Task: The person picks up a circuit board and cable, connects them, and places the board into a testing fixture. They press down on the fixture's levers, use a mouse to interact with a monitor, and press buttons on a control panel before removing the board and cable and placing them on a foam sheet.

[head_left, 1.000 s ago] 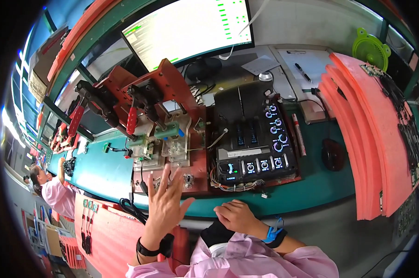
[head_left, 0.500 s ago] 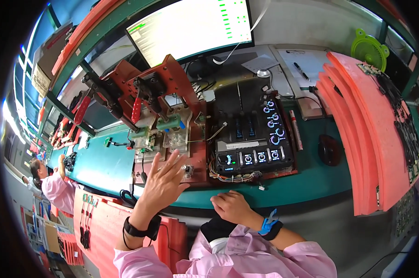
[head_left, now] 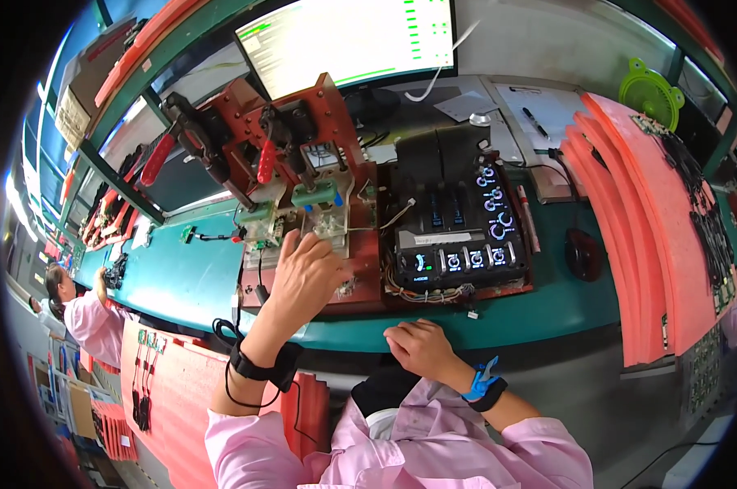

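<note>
My left hand point(head_left: 305, 275) hovers over the front of a red test fixture point(head_left: 358, 269), its fingers bent but loosely apart. I see nothing held in it, though the fingertips are partly hidden. Just beyond them sits a clear plastic nest with a green block point(head_left: 314, 194) above it. Two toggle clamps with red handles, a left handle point(head_left: 157, 160) and a right handle point(head_left: 266, 161), stand on the fixture's upright plates. My right hand point(head_left: 424, 349) rests curled at the bench's front edge, below the black control box point(head_left: 458, 236) with lit knobs; nothing shows in it.
A monitor point(head_left: 348, 45) stands behind the fixture. Right of the box lie a marker point(head_left: 528, 218) and a dark mouse point(head_left: 583, 254). Stacked pink foam sheets point(head_left: 629, 204) carry cabled boards at the right; more pink foam point(head_left: 181, 399) lies lower left. A co-worker point(head_left: 91, 318) sits far left.
My left hand's spread fingers have bent in as it moved slightly right over the fixture. My right hand stays curled at the edge. The whole view has shifted a little.
</note>
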Available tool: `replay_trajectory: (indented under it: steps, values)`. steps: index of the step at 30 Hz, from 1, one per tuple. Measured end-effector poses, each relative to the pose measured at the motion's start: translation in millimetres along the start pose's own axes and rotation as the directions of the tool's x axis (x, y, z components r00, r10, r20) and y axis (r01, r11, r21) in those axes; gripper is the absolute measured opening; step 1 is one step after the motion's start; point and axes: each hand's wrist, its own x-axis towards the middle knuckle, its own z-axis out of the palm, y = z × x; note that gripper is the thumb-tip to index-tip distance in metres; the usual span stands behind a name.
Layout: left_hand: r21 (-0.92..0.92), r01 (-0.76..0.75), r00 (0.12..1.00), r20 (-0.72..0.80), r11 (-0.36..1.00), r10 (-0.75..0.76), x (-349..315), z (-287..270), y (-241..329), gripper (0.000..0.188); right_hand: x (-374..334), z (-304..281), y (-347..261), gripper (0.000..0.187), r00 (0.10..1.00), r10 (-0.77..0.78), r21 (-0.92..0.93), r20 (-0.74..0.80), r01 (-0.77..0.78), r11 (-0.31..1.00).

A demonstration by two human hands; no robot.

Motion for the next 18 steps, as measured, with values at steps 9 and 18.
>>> replay_trajectory:
  steps: [9, 18]
  values:
    - [0.013, -0.104, 0.994, -0.025, 0.995, 0.104, -6.0, -1.0, -12.0, 0.013, -2.8, 1.5, -0.8, 0.005, 0.999, -0.038, 0.062, -0.035, 0.040, 0.997]
    - [-0.050, -0.228, 0.942, -0.264, 0.972, 0.207, -20.0, 2.8, 60.0, 0.008, -1.9, -35.6, 13.9, 0.007, 0.988, -0.048, 0.025, 0.147, 0.045, 0.999]
